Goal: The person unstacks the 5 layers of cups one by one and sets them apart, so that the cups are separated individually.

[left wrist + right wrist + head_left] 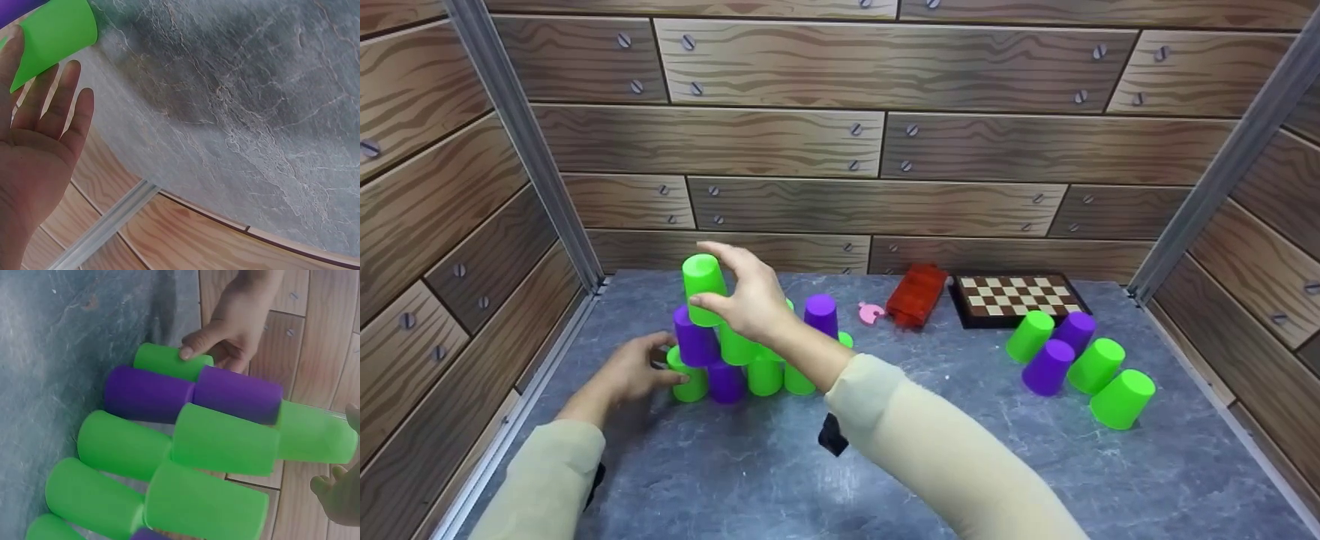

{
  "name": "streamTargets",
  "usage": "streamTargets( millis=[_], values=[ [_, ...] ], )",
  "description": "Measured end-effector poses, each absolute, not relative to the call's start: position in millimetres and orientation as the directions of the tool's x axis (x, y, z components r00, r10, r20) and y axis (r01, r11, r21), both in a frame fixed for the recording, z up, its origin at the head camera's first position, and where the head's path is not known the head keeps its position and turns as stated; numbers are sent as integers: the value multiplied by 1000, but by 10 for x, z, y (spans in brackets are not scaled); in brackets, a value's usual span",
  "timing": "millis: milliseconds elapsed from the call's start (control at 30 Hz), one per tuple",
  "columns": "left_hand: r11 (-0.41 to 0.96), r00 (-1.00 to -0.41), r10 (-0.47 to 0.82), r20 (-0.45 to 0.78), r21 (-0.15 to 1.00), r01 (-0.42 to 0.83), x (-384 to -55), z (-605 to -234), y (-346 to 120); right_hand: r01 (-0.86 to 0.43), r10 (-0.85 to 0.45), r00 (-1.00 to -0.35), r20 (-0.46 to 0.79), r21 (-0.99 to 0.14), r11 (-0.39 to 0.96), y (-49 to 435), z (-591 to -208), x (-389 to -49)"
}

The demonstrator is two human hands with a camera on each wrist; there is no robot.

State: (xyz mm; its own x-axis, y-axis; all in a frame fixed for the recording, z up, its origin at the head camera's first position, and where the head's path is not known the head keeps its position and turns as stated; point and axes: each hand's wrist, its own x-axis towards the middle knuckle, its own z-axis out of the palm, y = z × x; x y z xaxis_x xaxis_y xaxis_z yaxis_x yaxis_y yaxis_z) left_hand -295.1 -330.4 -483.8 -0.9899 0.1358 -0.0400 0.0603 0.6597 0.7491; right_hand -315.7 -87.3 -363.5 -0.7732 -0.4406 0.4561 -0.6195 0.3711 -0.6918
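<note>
Upside-down plastic cups, green and purple, are stacked as a pyramid at the table's left. On the third level stands a green cup (703, 281), over a purple cup (694, 341) and a green one (735, 346). My right hand (746, 292) is beside that top cup, thumb and fingers spread; the right wrist view shows its fingertips (320, 486) apart from the cup. My left hand (630, 369) is at the leftmost bottom green cup (691, 386), its thumb over the cup's side and its fingers loosely extended in the left wrist view (42, 146).
Another purple cup (821, 313) tops the pyramid's right part, partly behind my right arm. Several cups, including a green one (1123, 399), stand at the right. A checkered board (1020, 296), a red cloth-like item (916, 296) and a pink piece (871, 313) lie at the back.
</note>
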Motion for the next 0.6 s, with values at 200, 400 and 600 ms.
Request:
streamTargets(
  millis=[200, 400, 600],
  values=[
    [665, -988, 150, -31, 742, 78, -2965, -4844, -3309, -587, -427, -801, 419, -689, 425, -968, -3715, -3138],
    [659, -988, 151, -35, 748, 74, -2964, -4843, -3311, -569, -405, -817, 410, -691, 447, -999, -3764, -3140],
    [652, -987, 156, -33, 754, 78, -2946, -4834, -3302, -571, -404, -815, 415, -697, 434, -1000, -3815, -3165]
  ],
)
